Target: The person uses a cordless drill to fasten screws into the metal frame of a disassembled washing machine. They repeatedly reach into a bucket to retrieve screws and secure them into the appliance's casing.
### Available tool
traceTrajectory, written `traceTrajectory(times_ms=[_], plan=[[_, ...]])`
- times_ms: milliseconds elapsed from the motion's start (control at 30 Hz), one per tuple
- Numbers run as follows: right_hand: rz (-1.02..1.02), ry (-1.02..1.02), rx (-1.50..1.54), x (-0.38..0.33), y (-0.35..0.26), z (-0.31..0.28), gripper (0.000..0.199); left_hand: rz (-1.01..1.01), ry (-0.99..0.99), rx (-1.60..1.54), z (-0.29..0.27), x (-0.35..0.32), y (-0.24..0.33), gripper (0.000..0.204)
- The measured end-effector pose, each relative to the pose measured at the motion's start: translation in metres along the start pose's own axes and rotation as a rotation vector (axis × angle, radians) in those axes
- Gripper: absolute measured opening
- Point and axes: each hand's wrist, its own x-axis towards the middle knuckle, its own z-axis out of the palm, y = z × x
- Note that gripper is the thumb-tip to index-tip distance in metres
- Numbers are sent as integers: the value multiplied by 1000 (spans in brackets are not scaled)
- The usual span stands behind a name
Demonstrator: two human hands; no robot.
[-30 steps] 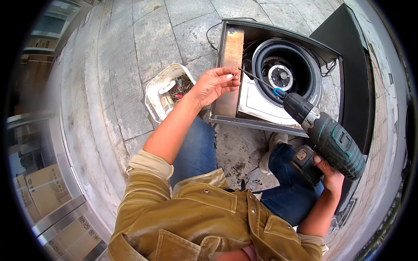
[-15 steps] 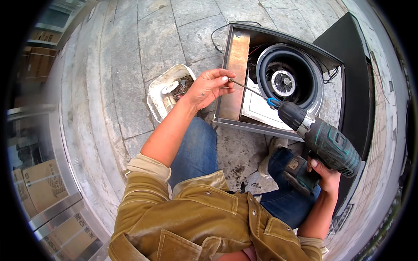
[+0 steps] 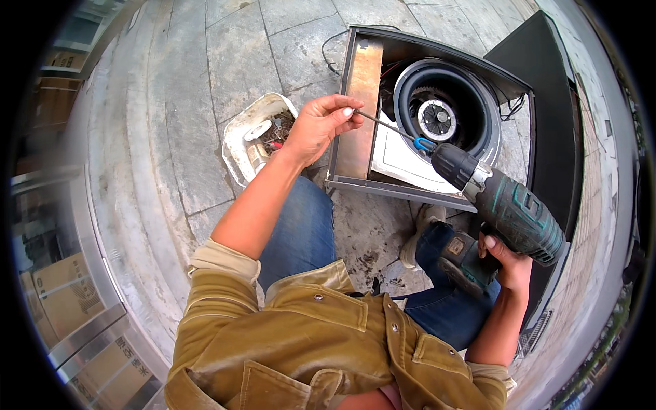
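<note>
- Tub [image 3: 236, 133], one, white, left of centre on the paving, holding small hardware.
- Left hand [image 3: 320, 125], upper centre, pinches the tip of the long bit [image 3: 386, 125].
- Drill [image 3: 509, 212], one, gripped in the right hand [image 3: 509, 263], centre right.
- Fan housing [image 3: 451, 113], one, open; driving looks not yet begun.

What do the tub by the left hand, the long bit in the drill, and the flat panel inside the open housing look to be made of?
Tub: white plastic by its look, thin rounded rim, scuffed and dirty.
Bit: bare metal, a thin grey shaft with a dull shine, pinched by the left hand.
Panel: probably sheet metal with a brownish, coppery sheen; rust or coating cannot be told apart.
</note>
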Motion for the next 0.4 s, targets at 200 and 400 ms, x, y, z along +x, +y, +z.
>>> traceTrajectory(times_ms=[200,400], plan=[[-35,49,79,0,-6,1,39,44,-8,-66,20,9,7,44],[-15,193,-4,0,-19,-14,39,323,202,1571,-32,13,-49,69]])
